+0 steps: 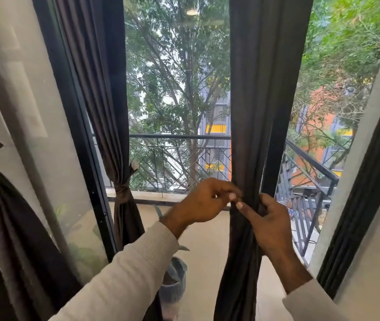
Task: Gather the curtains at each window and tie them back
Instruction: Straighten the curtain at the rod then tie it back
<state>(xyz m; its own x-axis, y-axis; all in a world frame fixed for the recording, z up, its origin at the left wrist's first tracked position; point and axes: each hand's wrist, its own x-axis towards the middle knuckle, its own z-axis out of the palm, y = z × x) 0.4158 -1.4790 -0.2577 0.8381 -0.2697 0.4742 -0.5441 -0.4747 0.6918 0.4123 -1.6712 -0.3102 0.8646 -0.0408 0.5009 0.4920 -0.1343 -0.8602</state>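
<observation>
A dark brown curtain (249,112) hangs right of centre, gathered into a narrow bundle at waist height. My right hand (270,223) grips the bundle from the right, its index finger stretched across the front. My left hand (207,202) is at the bundle's left edge with fingers curled, fingertips pinching at the fabric beside the right index finger; what it pinches is too small to tell. Another brown curtain (105,100) on the left is tied back with a band (122,189). A third tied curtain (10,216) hangs at the far left.
Black door frames (77,135) stand left and right of the opening. Beyond is a tiled balcony floor (205,239) with a black metal railing (179,158). A grey plant pot (175,281) sits on the floor below my left forearm.
</observation>
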